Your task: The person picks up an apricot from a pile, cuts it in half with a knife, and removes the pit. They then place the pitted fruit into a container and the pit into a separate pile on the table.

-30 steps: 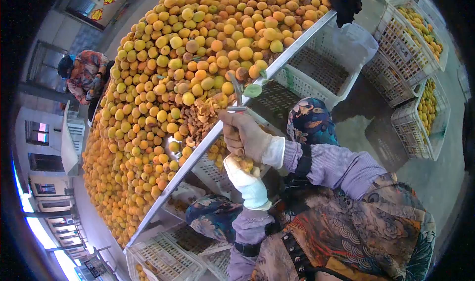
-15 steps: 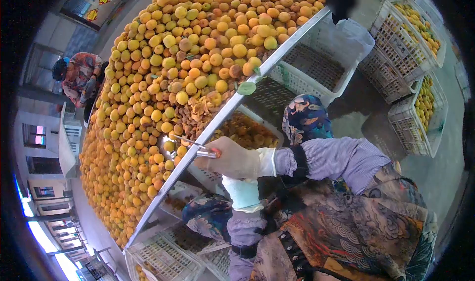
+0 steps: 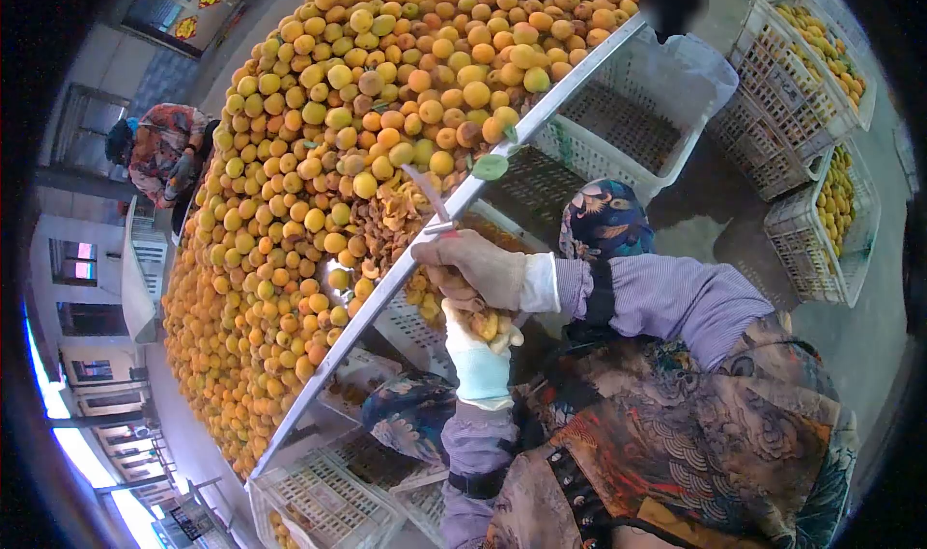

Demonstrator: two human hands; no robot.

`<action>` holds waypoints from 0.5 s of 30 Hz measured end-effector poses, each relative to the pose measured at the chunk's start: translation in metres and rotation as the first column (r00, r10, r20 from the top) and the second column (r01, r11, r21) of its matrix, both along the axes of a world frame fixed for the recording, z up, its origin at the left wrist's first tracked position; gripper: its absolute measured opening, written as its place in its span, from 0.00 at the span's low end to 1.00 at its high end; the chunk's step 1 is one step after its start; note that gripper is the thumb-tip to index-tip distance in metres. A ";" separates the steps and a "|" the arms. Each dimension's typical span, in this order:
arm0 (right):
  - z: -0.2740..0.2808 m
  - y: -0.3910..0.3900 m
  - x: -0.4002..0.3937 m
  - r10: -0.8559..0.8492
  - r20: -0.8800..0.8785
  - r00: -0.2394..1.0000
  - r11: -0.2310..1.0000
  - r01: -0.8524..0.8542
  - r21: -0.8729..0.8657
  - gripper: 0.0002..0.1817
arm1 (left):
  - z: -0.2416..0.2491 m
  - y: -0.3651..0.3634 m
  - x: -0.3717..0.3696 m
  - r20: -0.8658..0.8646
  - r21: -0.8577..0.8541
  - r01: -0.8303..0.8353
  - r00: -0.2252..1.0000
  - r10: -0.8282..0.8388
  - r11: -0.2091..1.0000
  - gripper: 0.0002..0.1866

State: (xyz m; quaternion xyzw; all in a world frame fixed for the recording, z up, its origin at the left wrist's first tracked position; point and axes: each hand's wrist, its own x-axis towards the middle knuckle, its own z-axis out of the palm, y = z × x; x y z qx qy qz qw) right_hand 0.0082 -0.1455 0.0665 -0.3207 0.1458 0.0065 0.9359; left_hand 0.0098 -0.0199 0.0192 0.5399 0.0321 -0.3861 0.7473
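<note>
While the right hand (image 3: 475, 271) is closing its fingers around one knife (image 3: 425, 190), the left hand (image 3: 481, 356) is curling its fingers around yellow fruit pieces (image 3: 495, 329), just beside the desk (image 3: 384, 291). Uncounted whole fruit (image 3: 280, 211) is covering the desk; at far right, two crates (image 3: 772, 85) are holding more yellow fruit.

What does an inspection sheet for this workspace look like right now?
Surface: table with pale straight rim, heaped with fruit.
Job's things: fruit heap, yellow to orange, some browned; knife with curved blade; pale crates below the rim.
Clutter: green leaf at the rim; torn fruit scraps on the heap.
Grippers: gloved right hand grips the knife; gloved left hand holds fruit pieces.
Cables: nothing seen.
Surroundings: fruit-filled stacked crates; another person across the heap.
</note>
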 end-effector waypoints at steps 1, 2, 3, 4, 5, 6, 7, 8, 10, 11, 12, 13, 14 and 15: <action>-0.003 -0.001 0.000 -0.001 -0.006 1.000 1.000 0.001 0.003 0.19 | 0.000 -0.001 -0.003 -0.006 0.003 0.001 1.000 -0.001 1.000 0.23; -0.008 -0.002 0.000 0.054 0.003 0.999 0.998 -0.054 0.030 0.15 | 0.000 -0.001 -0.006 -0.012 0.016 -0.001 1.000 0.001 1.000 0.23; -0.007 -0.002 -0.001 0.110 0.016 0.994 0.992 -0.110 0.058 0.11 | 0.005 -0.003 -0.009 -0.017 0.030 -0.005 1.000 0.005 1.000 0.23; -0.004 -0.002 -0.004 0.141 0.028 0.990 0.990 -0.141 0.011 0.11 | 0.000 0.001 -0.007 -0.019 0.031 -0.006 1.000 0.007 1.000 0.23; 0.000 -0.001 -0.005 0.141 0.027 0.990 0.990 -0.142 0.012 0.11 | -0.011 0.009 -0.001 -0.083 -0.103 0.063 0.994 -0.072 0.993 0.20; 0.004 0.001 -0.005 0.144 0.057 0.988 0.985 -0.137 -0.108 0.12 | -0.015 0.012 0.002 -0.135 -0.240 0.121 0.978 -0.157 0.963 0.17; 0.009 0.003 -0.005 0.150 0.087 0.985 0.966 -0.127 -0.226 0.13 | -0.020 0.016 0.002 -0.135 -0.240 0.120 0.979 -0.156 0.963 0.17; 0.014 0.005 -0.007 0.197 0.029 0.980 0.940 -0.181 -0.288 0.09 | -0.025 0.020 0.001 -0.206 -0.256 0.068 0.971 -0.123 0.964 0.15; 0.011 0.016 -0.003 0.221 0.063 0.973 0.905 -0.180 -0.386 0.10 | -0.020 0.015 -0.008 -0.283 -0.260 0.015 0.955 -0.091 0.965 0.15; 0.011 0.020 -0.004 0.244 0.099 0.965 0.857 -0.167 -0.487 0.10 | -0.017 0.009 -0.016 -0.174 -0.091 -0.055 0.984 0.039 0.994 0.16; 0.010 0.022 -0.008 0.230 0.266 0.936 0.731 0.014 -0.682 0.11 | -0.011 0.003 -0.020 -0.040 0.069 -0.142 0.989 0.145 0.987 0.19; 0.007 0.027 -0.010 0.225 0.264 0.938 0.732 0.016 -0.681 0.11 | -0.008 0.000 -0.020 -0.043 0.071 -0.137 0.989 0.140 0.988 0.19; 0.002 0.034 -0.013 0.294 0.254 0.921 0.592 0.033 -0.805 0.12 | -0.005 -0.003 -0.021 -0.079 0.075 -0.144 0.986 0.150 0.987 0.19; 0.002 0.036 -0.013 0.360 0.232 0.904 0.429 0.060 -0.901 0.13 | -0.003 -0.006 -0.020 -0.112 0.076 -0.151 0.981 0.159 0.986 0.19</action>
